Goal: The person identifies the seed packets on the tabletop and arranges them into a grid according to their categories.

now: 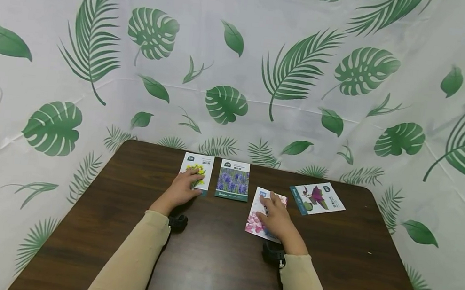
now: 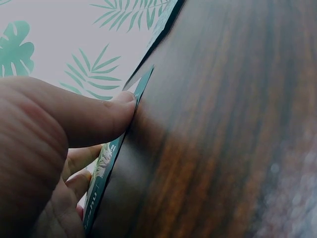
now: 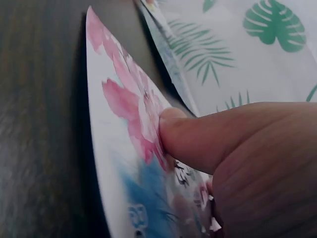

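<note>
On the dark wooden table (image 1: 212, 256), far half: four printed seed packets in a loose row, left to right.

Item 1, yellow-flower packet (image 1: 202, 168), far left of the row. The left hand (image 1: 183, 188) lies on its near part, palm down. The left wrist view shows the thumb (image 2: 94, 116) against the packet's teal edge (image 2: 111, 163) and fingers curled beneath it, so the hand pinches the packet along that edge.

Item 2, purple-flower packet (image 1: 233, 179), just right of item 1, flat, untouched, between the two hands.

Item 3, pink-flower packet (image 1: 256, 221), nearer than the others and slightly tilted. The right hand (image 1: 277, 218) rests over it, fingers spread toward its far end. In the right wrist view the thumb tip (image 3: 171, 134) presses on the pink print (image 3: 124, 104); whether the fingers close beneath cannot be told.

Item 4, packet with a magenta flower (image 1: 317, 198), far right, turned at an angle, apart from the right hand.

Surround: white leaf-print cloth (image 1: 241, 61) behind and to both sides of the table. Beige sleeves (image 1: 135, 257) cover both forearms.
</note>
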{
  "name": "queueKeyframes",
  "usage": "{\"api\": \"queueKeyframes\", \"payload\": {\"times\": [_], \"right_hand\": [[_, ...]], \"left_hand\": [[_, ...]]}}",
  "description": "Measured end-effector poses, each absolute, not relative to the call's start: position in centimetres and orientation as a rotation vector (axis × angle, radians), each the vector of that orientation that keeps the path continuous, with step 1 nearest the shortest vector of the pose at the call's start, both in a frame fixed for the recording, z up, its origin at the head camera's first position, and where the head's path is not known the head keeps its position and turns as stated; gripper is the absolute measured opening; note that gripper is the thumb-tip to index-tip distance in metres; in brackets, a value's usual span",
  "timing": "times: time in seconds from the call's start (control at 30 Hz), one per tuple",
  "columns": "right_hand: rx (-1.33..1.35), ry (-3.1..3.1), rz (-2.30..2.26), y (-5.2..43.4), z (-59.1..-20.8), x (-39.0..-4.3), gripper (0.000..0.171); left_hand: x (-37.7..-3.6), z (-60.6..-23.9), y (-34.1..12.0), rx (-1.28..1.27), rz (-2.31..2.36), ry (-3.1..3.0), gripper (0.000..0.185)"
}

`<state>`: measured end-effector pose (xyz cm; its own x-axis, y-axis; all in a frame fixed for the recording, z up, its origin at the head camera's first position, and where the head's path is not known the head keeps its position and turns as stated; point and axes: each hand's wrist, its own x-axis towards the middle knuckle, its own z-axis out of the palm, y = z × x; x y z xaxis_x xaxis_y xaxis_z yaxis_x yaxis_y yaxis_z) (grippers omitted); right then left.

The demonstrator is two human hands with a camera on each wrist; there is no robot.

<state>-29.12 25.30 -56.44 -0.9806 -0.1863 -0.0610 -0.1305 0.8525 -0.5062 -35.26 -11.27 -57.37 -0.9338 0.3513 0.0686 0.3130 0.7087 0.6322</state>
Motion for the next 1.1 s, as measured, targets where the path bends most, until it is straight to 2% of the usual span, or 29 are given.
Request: {"api": "queueKeyframes", "payload": {"times": [0.47,1.1], "right_hand": [[-0.255,2.943,-0.763,23.9,-56.6,-26.8,0.065],[-0.287,2.913,-0.694,22.5,-55.8,-25.6,0.064]], "left_hand": [[-35.7,-57.1,-11.3,0.535,1.007,2.859,0.064],[-35.3,-57.2,-11.1,0.507,1.013,2.84,0.064]]}}
